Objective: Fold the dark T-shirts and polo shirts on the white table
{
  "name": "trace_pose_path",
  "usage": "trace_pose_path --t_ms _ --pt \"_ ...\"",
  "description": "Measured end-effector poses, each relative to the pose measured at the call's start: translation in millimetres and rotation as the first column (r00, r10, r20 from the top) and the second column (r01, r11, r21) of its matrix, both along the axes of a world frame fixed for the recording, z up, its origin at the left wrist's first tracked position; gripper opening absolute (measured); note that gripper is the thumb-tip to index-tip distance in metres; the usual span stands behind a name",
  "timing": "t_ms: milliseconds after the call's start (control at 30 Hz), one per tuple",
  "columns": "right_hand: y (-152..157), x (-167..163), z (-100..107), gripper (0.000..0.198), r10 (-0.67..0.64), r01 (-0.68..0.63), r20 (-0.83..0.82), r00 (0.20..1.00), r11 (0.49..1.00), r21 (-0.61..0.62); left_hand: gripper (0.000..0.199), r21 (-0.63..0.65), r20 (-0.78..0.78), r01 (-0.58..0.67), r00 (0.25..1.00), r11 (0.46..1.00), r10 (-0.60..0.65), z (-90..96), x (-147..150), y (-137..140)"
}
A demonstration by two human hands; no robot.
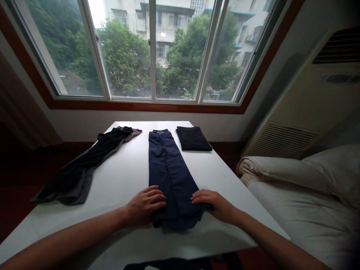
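A navy shirt [168,168] lies lengthwise on the white table [123,168], folded into a long narrow strip. Its neck opening faces the window and its hem spreads unevenly toward me. My left hand [146,204] rests on the strip's lower left edge, fingers laid over the cloth. At the lower right corner, my right hand [218,204] has its fingers on top of the fabric, the edge gathered between them and the thumb, which is mostly hidden.
A black and grey garment [84,165] stretches along the table's left side, partly over the edge. A folded black cloth [194,138] sits at the far right. Beyond are a window [153,56], a floor air conditioner [292,123] and a pale padded seat [295,198].
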State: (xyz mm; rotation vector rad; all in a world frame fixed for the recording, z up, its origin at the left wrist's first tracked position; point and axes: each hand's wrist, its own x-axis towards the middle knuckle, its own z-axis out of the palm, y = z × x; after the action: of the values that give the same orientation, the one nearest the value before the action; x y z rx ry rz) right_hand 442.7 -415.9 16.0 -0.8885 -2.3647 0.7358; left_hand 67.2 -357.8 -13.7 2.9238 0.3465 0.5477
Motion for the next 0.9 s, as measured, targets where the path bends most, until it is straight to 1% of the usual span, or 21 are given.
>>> trace_pose_path --t_ms 67,133,233,333,400,467,633,700,767,833,900 --pt "-2.3 2.2 1.2 0.028 0.007 -0.006 0.021 1.0 1.0 -0.024 0.038 0.012 -0.003 0.011 1.0 1.0 -0.011 0.0 -0.5 -1.2" --pt "-5.3 5.9 1.9 0.03 0.006 -0.006 0.024 1.0 1.0 -0.031 0.038 -0.007 -0.029 0.031 0.999 1.0 -0.031 3.7 -1.3 -2.2" --pt "-10.4 12.4 5.1 0.036 0.026 -0.024 0.046 0.999 0.999 -0.043 0.044 -0.079 -0.068 0.051 0.996 0.996 -0.057 16.1 -3.5 -5.0" --pt "-15.1 15.1 16.5 0.037 0.043 -0.037 0.107 0.993 0.997 -0.06 0.049 -0.157 -0.064 0.04 0.997 0.987 -0.051 31.8 -5.8 -9.1" --pt "-18.0 13.6 30.9 0.036 0.046 -0.035 0.14 0.989 0.996 -0.077 0.049 -0.193 -0.05 0.033 0.998 0.981 -0.043 43.6 -7.0 -12.0" --pt "-21.3 10.2 50.9 0.034 0.073 -0.056 0.15 0.986 0.992 -0.117 0.047 -0.229 -0.04 0.035 0.998 0.973 -0.045 57.9 -8.2 -15.8" --pt "-33.5 -0.8 112.7 0.028 0.204 -0.181 0.071 0.976 0.951 -0.252 0.045 -0.359 -0.075 0.077 0.991 0.93 -0.111 107.1 -12.3 -34.7" --pt "-39.8 -5.4 135.0 0.026 0.252 -0.239 0.008 0.968 0.928 -0.284 0.045 -0.43 -0.086 0.121 0.981 0.895 -0.173 127.2 -13.1 -45.1" --pt "-47.4 -8.9 153.4 0.025 0.309 -0.305 -0.039 0.95 0.902 -0.307 0.042 -0.514 -0.052 0.194 0.965 0.835 -0.256 145.3 -12.3 -55.6" --pt "-56.1 -9.5 167.4 0.027 0.376 -0.372 -0.052 0.925 0.868 -0.33 0.042 -0.594 0.025 0.287 0.941 0.752 -0.339 162.0 -10.0 -65.8" --pt "-63.8 -6.1 176.5 0.032 0.421 -0.419 -0.07 0.904 0.846 -0.329 0.051 -0.654 0.111 0.374 0.907 0.657 -0.406 178.0 -7.4 -74.9"
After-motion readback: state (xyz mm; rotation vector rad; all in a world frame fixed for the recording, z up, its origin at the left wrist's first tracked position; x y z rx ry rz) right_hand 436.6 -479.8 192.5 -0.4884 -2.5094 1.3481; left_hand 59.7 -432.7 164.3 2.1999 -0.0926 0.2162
